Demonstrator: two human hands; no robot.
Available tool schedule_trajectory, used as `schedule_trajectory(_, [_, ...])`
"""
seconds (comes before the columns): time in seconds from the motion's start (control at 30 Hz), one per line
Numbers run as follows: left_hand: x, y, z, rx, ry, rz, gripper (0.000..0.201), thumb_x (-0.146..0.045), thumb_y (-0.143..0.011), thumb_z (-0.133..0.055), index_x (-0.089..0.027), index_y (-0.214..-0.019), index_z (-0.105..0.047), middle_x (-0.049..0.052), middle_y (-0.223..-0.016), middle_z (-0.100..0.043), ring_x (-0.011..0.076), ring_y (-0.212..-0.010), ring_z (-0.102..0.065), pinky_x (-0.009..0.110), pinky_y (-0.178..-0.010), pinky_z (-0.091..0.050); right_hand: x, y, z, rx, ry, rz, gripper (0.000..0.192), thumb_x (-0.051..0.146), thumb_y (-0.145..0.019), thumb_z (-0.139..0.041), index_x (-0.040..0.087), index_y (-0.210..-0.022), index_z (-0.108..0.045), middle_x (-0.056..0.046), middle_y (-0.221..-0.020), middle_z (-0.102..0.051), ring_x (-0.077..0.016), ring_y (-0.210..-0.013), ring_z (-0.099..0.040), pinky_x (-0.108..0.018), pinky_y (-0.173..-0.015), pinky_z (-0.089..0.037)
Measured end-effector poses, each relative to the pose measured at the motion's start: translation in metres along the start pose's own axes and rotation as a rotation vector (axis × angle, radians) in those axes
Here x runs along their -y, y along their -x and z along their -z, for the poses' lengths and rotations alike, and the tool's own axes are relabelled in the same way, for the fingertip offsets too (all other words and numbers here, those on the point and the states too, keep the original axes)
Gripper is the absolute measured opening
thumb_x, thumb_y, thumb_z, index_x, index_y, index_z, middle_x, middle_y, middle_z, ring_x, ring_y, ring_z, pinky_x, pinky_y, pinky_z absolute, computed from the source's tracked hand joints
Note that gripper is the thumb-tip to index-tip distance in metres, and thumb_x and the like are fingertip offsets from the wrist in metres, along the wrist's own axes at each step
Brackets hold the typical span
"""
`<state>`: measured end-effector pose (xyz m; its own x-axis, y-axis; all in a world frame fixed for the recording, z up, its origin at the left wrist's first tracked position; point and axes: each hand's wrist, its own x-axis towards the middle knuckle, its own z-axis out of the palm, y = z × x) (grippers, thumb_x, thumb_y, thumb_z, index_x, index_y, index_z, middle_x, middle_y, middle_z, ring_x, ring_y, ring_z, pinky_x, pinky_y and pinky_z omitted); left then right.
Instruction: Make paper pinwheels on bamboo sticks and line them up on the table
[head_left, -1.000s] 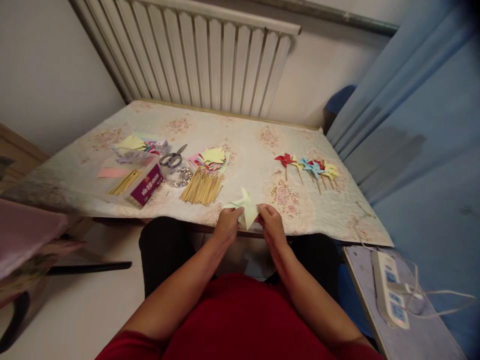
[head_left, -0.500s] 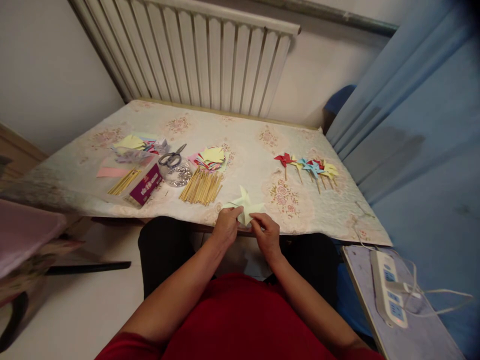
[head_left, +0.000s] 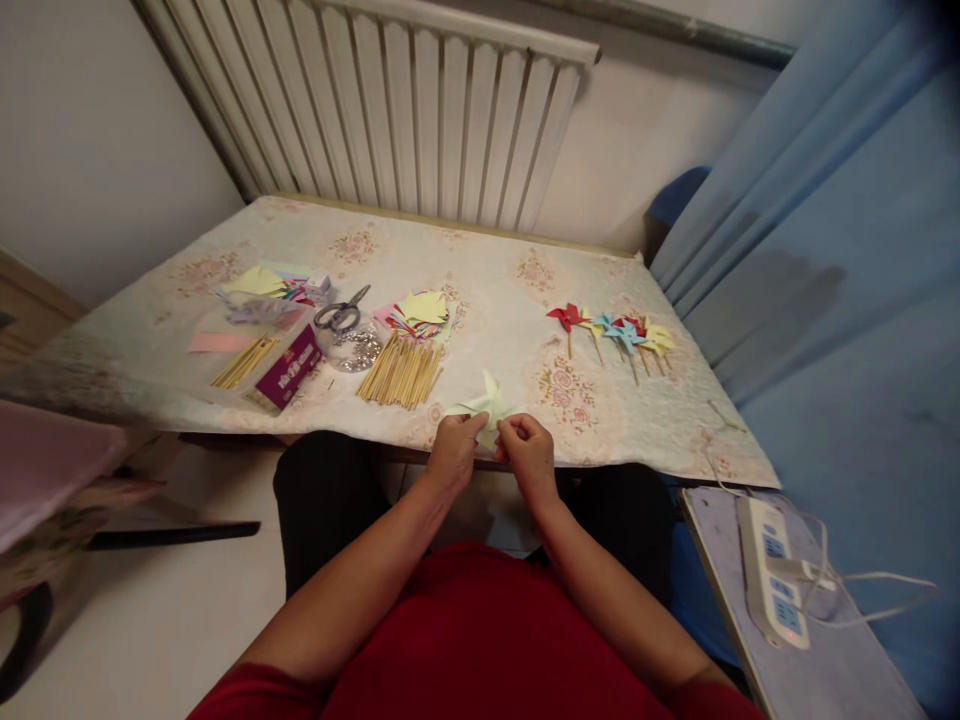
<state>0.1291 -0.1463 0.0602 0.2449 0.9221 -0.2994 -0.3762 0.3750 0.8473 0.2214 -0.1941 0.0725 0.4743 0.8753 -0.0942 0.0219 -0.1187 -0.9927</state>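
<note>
At the near edge of the surface (head_left: 480,290) the right hand (head_left: 527,452) has slid in from the pinwheel's right tip to its middle, so both hands now meet there. The left hand (head_left: 454,448) pinches the pale yellow pinwheel (head_left: 484,405); the right's fingers curl closed on it too.

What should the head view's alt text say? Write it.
Two bare hands, left hand and right hand, pinch a pale yellow paper pinwheel at the near table edge. Wooden sticks, scissors and finished pinwheels lie beyond.
</note>
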Motion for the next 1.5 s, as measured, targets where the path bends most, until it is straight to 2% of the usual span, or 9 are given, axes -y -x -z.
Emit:
schedule_trajectory(0.43, [0.0022, -0.0019, 0.0022, 0.048, 0.029, -0.009, 0.018, -0.026, -0.066, -0.067, -0.015, -0.057, -0.056, -0.004, -0.046, -0.048, 0.0072, -0.041, -0.04, 0.024, -0.046, -0.026, -0.0007, -0.0034, -0.0024, -0.018, 0.09, 0.002, 0.017, 0.035, -0.072, -0.06, 0.023, -0.063, -0.052, 0.005, -0.046, -0.054, -0.0134, -0.041, -0.052, -0.024, -0.044, -0.039])
schedule_trajectory(0.97, [0.0038, -0.0039, 0.0024, 0.037, 0.021, -0.017, 0.018, -0.026, -0.064, -0.067, -0.015, -0.056, -0.057, -0.003, -0.047, -0.051, 0.0076, -0.043, -0.042, 0.023, -0.048, -0.031, 0.0003, -0.0045, -0.0044, -0.045, 0.156, 0.039, 0.016, 0.032, -0.072, -0.058, 0.023, -0.062, -0.05, 0.005, -0.046, -0.054, -0.0137, -0.041, -0.052, -0.024, -0.045, -0.039])
schedule_trajectory(1.1, [0.003, -0.0035, 0.0014, 0.008, 0.025, -0.01, 0.02, -0.025, -0.063, -0.068, -0.015, -0.053, -0.055, -0.003, -0.047, -0.049, 0.007, -0.042, -0.042, 0.023, -0.048, -0.033, 0.0001, -0.0036, -0.0047, -0.026, 0.173, 0.056, 0.015, 0.031, -0.073, -0.058, 0.023, -0.062, -0.051, 0.005, -0.046, -0.054, -0.0139, -0.042, -0.053, -0.024, -0.045, -0.038])
schedule_trajectory(1.5, [-0.0006, -0.0025, 0.0036, 0.044, 0.012, 0.019, 0.02, -0.03, -0.061, -0.07, -0.013, -0.057, -0.058, -0.002, -0.049, -0.053, 0.0084, -0.045, -0.046, 0.023, -0.048, -0.033, -0.0063, -0.0103, -0.0007, 0.054, 0.165, 0.027, 0.014, 0.034, -0.072, -0.058, 0.021, -0.067, -0.055, 0.006, -0.046, -0.055, -0.0132, -0.04, -0.053, -0.023, -0.045, -0.039])
